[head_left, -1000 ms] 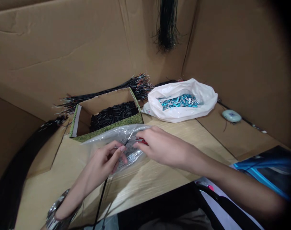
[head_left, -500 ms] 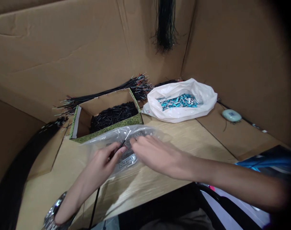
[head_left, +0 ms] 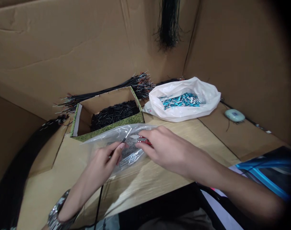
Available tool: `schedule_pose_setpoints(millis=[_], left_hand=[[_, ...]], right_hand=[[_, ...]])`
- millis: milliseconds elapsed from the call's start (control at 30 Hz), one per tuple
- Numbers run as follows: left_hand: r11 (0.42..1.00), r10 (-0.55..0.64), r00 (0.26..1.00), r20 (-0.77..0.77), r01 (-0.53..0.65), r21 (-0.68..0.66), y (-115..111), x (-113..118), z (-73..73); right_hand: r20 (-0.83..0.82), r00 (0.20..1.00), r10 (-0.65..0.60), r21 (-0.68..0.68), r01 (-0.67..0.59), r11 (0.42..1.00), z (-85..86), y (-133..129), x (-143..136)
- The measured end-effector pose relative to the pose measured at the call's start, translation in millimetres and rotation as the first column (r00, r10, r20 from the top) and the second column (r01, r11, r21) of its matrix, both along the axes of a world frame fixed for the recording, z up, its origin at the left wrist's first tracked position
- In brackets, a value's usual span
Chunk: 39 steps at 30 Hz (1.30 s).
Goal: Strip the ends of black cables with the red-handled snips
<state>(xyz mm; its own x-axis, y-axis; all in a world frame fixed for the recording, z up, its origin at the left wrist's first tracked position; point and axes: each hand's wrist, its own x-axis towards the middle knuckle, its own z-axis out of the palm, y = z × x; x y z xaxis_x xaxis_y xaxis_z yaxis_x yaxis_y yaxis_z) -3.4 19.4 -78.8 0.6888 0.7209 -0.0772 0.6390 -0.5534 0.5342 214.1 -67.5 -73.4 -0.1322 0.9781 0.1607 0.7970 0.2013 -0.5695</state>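
My left hand (head_left: 110,156) is closed, pinching a thin black cable (head_left: 123,140) whose tip sticks out past the fingers; a black length also hangs below the hand. My right hand (head_left: 159,143) is closed around small red-handled thread snips (head_left: 145,140), their pale blades pointing left at the cable tip with a small gap between. Both hands are over a clear plastic bag (head_left: 104,137) with small dark bits inside. Right behind the bag stands an open green-patterned box (head_left: 107,126) of short black tube pieces (head_left: 116,114).
A white bag (head_left: 181,115) of blue and silver slivers (head_left: 182,101) stands at the back right. Bundled black cables (head_left: 107,91) lie behind the box, and more (head_left: 23,159) hang at left. A pale green rounded device (head_left: 234,115) lies right. Cardboard walls (head_left: 75,41) surround the table.
The right hand has drawn back a little to the right and turned, bringing the snips into sight. The left hand keeps its pinch on the cable. The camera view has shifted slightly.
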Motion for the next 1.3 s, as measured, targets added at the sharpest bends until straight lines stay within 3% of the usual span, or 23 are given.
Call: schedule_pose_setpoints(millis=[167,367,533,633,800,967,1200,1300], left_hand=[[0.997,0.005,1.000,-0.026,-0.003,0.077,-1,2,-1.5],[0.998,0.006,0.999,-0.047,-0.003,0.070,-3,1,-3.3],[0.997,0.002,0.999,-0.033,0.001,0.076,-8,3,-4.4],[0.996,-0.004,0.999,-0.041,0.008,0.084,-11,4,-4.0],[0.995,0.012,0.995,-0.096,-0.002,0.104,-9,7,-4.0],[0.991,0.043,0.992,-0.121,-0.028,0.129,-3,4,-7.3],[0.981,0.044,0.992,-0.119,-0.020,0.193,10,-9,-0.1],[0.967,0.070,0.990,-0.125,-0.036,0.251,18,-19,-2.6]], right_hand=[[0.011,1.000,-0.021,-0.018,0.021,1.000,5.3,-4,4],[0.001,0.998,-0.065,0.006,0.065,0.998,9.3,-7,4],[0.058,0.998,-0.039,-0.122,0.046,0.992,14.7,11,-10],[0.112,0.994,-0.010,-0.136,0.026,0.990,15.4,16,-14],[0.218,0.972,0.086,-0.043,-0.078,0.996,13.3,13,-21],[0.289,0.948,0.132,-0.152,-0.091,0.984,19.8,18,-30],[0.247,0.967,0.057,-0.033,-0.050,0.998,-2.9,24,-5],[0.202,0.978,0.049,-0.057,-0.038,0.998,-6.2,25,5]])
